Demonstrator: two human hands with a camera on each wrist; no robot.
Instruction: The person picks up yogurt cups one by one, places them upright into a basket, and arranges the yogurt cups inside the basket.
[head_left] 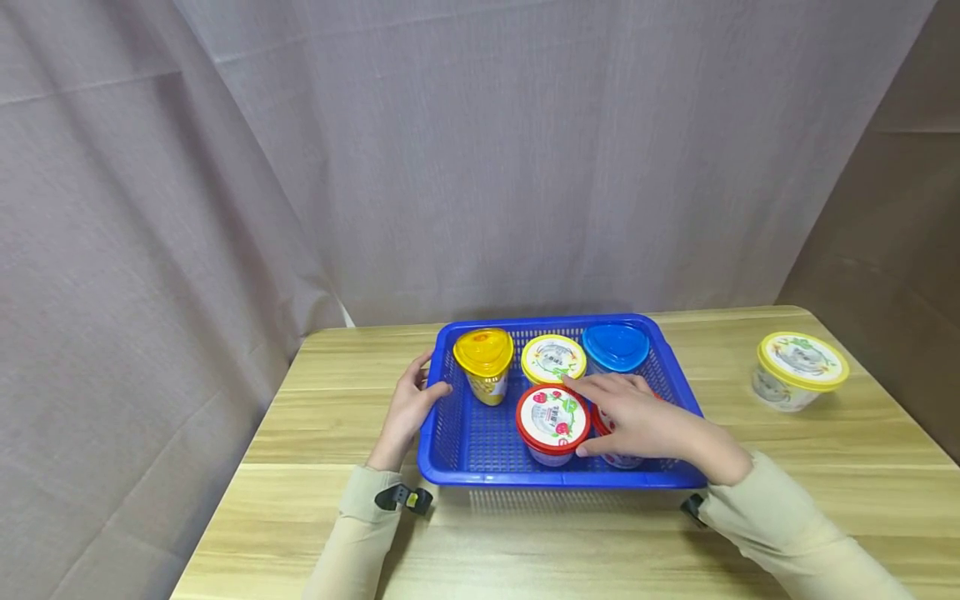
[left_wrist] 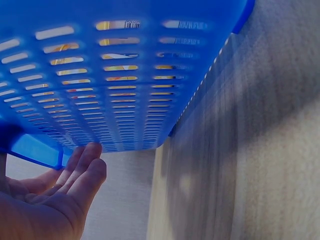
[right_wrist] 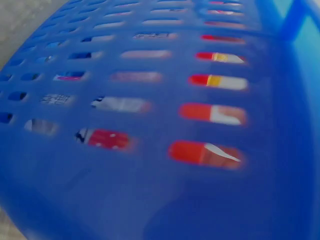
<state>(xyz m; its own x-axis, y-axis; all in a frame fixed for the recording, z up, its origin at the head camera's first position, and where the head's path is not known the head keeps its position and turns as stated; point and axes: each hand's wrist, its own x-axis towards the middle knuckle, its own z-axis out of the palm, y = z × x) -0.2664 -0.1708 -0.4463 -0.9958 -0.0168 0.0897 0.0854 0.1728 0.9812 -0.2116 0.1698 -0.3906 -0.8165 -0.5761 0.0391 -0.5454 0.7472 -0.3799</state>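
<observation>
A blue plastic basket [head_left: 480, 482] with slotted walls stands on the wooden table, holding several lidded tubs. My left hand [head_left: 408, 408] holds its left rim, thumb over the inside and fingers outside. In the left wrist view those fingers [left_wrist: 90, 175] lie against the basket's side. My right hand [head_left: 645, 421] grips a red-lidded tub [head_left: 553, 418] with strawberry pictures, thumb at its front right edge and fingertips at its back edge. Under the palm, a second red-lidded tub [head_left: 621, 460] is mostly hidden. Only the slotted blue wall [right_wrist: 150, 190] fills the right wrist view.
Along the basket's back are a yellow-lidded cup [head_left: 484, 354], a white tub with a yellow rim [head_left: 553, 358] and a blue-lidded container [head_left: 617, 346]. Another yellow-rimmed tub [head_left: 801, 367] stands on the table [head_left: 300, 467] at the right. A grey curtain [head_left: 525, 167] hangs behind.
</observation>
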